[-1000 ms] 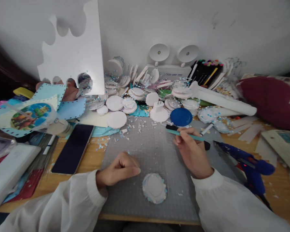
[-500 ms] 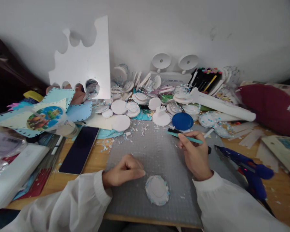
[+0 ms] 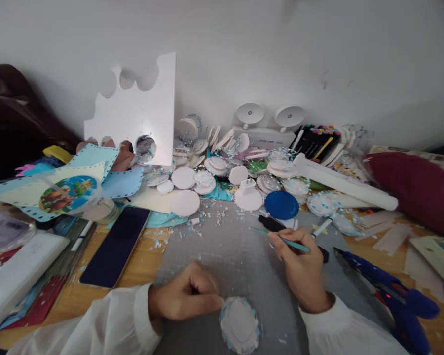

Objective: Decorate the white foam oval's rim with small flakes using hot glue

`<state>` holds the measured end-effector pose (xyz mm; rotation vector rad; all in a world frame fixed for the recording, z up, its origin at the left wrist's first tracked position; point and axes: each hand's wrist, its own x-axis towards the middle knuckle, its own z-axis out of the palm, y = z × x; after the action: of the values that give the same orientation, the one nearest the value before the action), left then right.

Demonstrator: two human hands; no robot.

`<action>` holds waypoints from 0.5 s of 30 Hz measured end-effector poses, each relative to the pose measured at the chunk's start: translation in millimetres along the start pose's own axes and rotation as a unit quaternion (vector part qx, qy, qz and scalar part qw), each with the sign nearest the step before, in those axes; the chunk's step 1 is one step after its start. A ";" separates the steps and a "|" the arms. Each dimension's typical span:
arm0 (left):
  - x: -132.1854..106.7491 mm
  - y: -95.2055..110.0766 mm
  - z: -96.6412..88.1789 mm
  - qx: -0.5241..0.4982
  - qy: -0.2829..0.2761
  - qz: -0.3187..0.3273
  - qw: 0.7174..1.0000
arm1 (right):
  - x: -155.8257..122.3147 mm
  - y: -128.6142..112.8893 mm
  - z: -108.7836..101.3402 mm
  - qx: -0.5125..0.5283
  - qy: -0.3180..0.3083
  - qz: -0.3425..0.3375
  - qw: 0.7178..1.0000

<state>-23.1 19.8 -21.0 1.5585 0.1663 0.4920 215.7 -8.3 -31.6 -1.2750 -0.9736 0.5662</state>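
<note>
Where the left hand lies: the left hand rests on the grey mat near the front edge, curled into a loose fist with nothing inside it that shows.
Left fingertips: they touch the left rim of the white disc.
White disc: flat on the mat between the two wrists, its edge ringed with pale blue bits, its lower part cut off by the picture's edge.
Right hand: the right hand is closed around a thin teal stick, pinched between thumb and fingers.
Teal stick: slanted, its free end pointing up and left over the mat; what kind of tool it is cannot be told.
Just beyond the right hand: a black marker and a round blue lid.
Right of the mat: a blue glue gun on the wooden table.
Left of the mat: a dark phone, face up.
Back of the table: a heap of white discs, and a white board with round holes cut out, leaning against the wall.
</note>
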 end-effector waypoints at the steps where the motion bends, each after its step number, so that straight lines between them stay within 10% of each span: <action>1: 0.0 -0.4 1.8 0.022 0.006 -0.004 1.000 | -1.0 -1.4 0.3 -0.005 -0.003 -0.002 1.000; 15: 1.2 3.0 19.8 0.300 0.004 -0.015 0.954 | -8.5 -14.0 22.3 -0.044 -0.132 -0.079 0.987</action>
<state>-14.6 2.0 -17.4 2.1443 0.3707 0.4459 190.3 -6.8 -20.8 -1.2067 -1.3207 0.5834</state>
